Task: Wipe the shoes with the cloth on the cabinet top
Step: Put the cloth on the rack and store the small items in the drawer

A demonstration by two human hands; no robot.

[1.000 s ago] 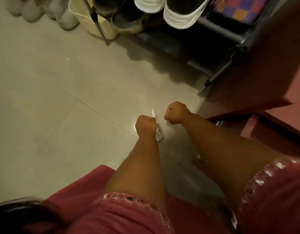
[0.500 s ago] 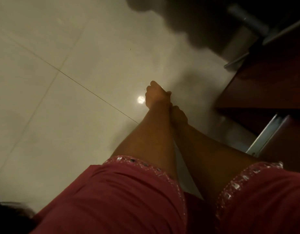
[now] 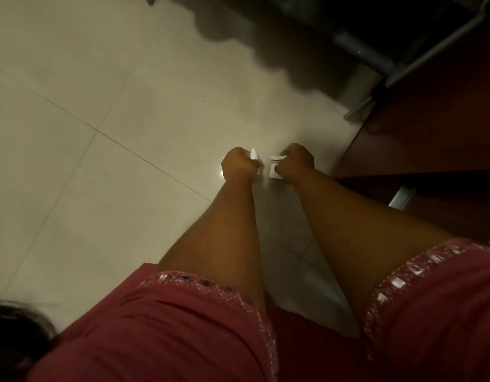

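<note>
I am looking straight down over my own arms at the pale tiled floor (image 3: 100,92), its grout lines running on a slant. At the lower left corner a dark blur of my hair (image 3: 15,343) edges into view, and beside it the red cloth of my left sleeve (image 3: 161,326) with its shiny beaded trim.

My left hand (image 3: 238,166) is stretched out ahead over the floor, curled into a fist, and a small white piece (image 3: 254,154) sticks up out of the top of it. I cannot make out what that piece is; it is too small and bright. Just beside it, with a narrow gap between, my right hand (image 3: 295,159) is also curled closed, gripping a small white square thing (image 3: 275,170) at its inner side. Whether either of these is the cloth I cannot say, and no shoes show here.

My right sleeve (image 3: 445,312), the same red with the same trim, fills the lower right corner. Along the right edge stands a dark red-brown cabinet (image 3: 431,139), with a pale metal rail (image 3: 402,197) showing lower down on it. At the upper right corner are the grey tubes of a rack (image 3: 368,55), dark above and throwing a wavy shadow on the floor.
</note>
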